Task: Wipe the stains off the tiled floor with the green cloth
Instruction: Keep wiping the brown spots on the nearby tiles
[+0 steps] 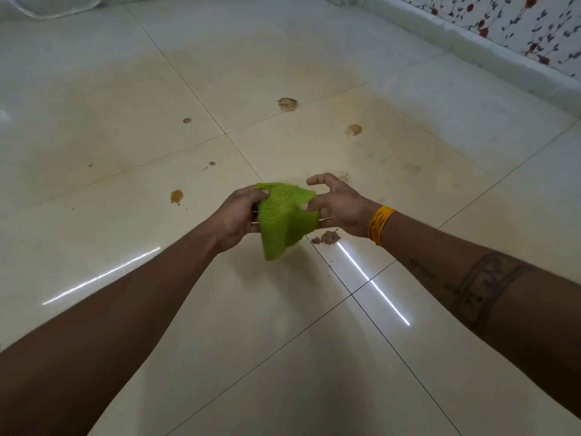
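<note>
Both hands hold the green cloth (pixel 287 220) in the air above the tiled floor (pixel 408 357), between the two outstretched arms. The left hand (pixel 237 215) grips the cloth's left edge, thumb pressed on top. The right hand (pixel 338 209) pinches the right edge, its forefinger raised and curled clear of the fabric; yellow bangles (pixel 380 225) circle that wrist. The cloth's lower corner hangs loose. Brown stains dot the floor: one (pixel 287 104) far ahead, another (pixel 353 129) to its right, one (pixel 176 196) left of the hands, and a crumbly patch (pixel 327 238) just below the right hand. A flowered wall (pixel 518 29) runs along the upper right.
</note>
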